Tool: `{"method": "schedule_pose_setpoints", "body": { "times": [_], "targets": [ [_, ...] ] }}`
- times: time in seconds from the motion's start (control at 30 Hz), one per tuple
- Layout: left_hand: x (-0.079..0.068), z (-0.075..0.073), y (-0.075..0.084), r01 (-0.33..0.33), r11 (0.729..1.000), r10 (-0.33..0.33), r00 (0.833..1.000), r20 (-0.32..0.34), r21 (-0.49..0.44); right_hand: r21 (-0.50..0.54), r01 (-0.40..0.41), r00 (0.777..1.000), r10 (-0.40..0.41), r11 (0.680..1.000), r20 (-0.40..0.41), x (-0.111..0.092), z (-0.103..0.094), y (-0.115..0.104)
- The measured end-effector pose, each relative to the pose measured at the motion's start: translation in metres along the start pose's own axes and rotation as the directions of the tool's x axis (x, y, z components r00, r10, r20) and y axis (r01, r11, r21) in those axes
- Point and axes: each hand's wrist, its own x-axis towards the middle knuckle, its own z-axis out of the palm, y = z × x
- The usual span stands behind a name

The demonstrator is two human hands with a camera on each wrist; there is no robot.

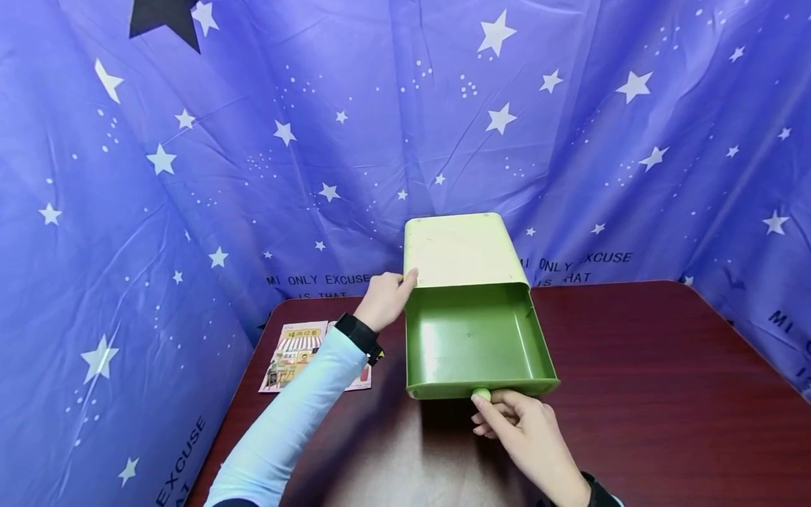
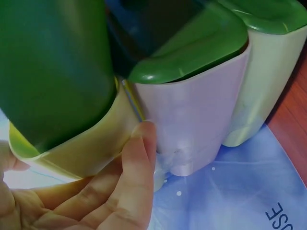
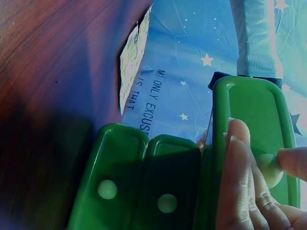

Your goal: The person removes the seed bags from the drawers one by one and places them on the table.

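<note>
A small drawer cabinet (image 1: 462,250) with a pale yellow top stands near the back of the table. Its green top drawer (image 1: 478,338) is pulled far out toward me, and its inside shows bare. My left hand (image 1: 383,299) grips the left side of the cabinet at its front edge, thumb on top; the left wrist view has the fingers under the yellow top section. At the drawer's front my right hand (image 1: 529,429) pinches the round pale green knob (image 1: 481,394). Below, two more green drawer fronts (image 3: 117,148) with round knobs are closed in the right wrist view.
An illustrated booklet (image 1: 300,352) lies on the dark red table (image 1: 659,380) at the left, partly behind my left forearm. A blue curtain (image 1: 380,141) with white stars hangs close behind the table and along both sides.
</note>
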Motion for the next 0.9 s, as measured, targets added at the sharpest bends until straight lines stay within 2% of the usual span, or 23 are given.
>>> {"method": "schedule_pose_setpoints", "body": {
  "times": [0.2, 0.3, 0.53, 0.7, 0.9],
  "targets": [
    [-0.001, -0.003, -0.002, 0.018, 0.999, -0.017, 1.000, 0.026, -0.034, -0.046, 0.114, 0.992, -0.116, 0.992, -0.043, 0.008, -0.002, -0.003],
    [0.000, -0.004, -0.004, 0.044, 0.997, -0.041, 0.998, 0.045, -0.058, -0.065, 0.139, 0.989, -0.143, 0.988, -0.049, 0.017, -0.004, -0.005],
    [0.002, -0.006, -0.004, 0.096, 0.991, -0.088, 0.992, 0.086, -0.097, -0.064, 0.139, 0.989, -0.142, 0.988, -0.050, 0.051, -0.003, -0.009],
    [0.001, -0.007, -0.005, 0.109, 0.987, -0.097, 0.990, 0.099, -0.119, -0.075, 0.141, 0.989, -0.143, 0.987, -0.034, 0.076, 0.000, -0.010],
    [0.001, -0.008, -0.005, 0.112, 0.986, -0.100, 0.990, 0.099, -0.127, -0.032, 0.128, 0.991, -0.129, 0.991, -0.028, 0.105, 0.003, -0.009]
  ]
}}
